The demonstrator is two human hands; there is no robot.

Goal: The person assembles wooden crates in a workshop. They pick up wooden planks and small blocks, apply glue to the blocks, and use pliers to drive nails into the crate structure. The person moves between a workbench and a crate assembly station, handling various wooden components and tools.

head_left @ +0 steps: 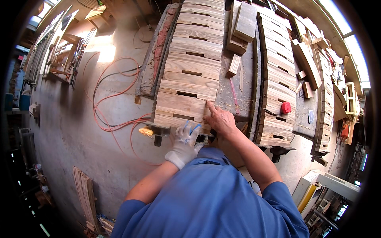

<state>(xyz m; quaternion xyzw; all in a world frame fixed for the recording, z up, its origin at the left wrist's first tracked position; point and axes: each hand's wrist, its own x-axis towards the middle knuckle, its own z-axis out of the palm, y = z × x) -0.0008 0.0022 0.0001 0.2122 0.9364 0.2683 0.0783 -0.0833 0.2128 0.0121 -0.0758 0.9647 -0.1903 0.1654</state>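
Observation:
A long row of pale wooden slats, each with a dark rectangular slot, lies side by side in front of me. My left hand, in a whitish glove with blue marks, rests its outstretched fingers against the near edge of the end slat. My bare right hand lies at the row's near right corner, index finger stretched along the edge and the other fingers partly bent. Neither hand visibly grips anything. Beneath the near end, dark metal clamp parts stick out, partly hidden by my left hand.
Loose wood blocks lie on the bench right of the row. Beyond them runs a second slotted row with a red tape measure on it. Orange hoses loop over the floor at left, near a yellow object. Boards stand lower left.

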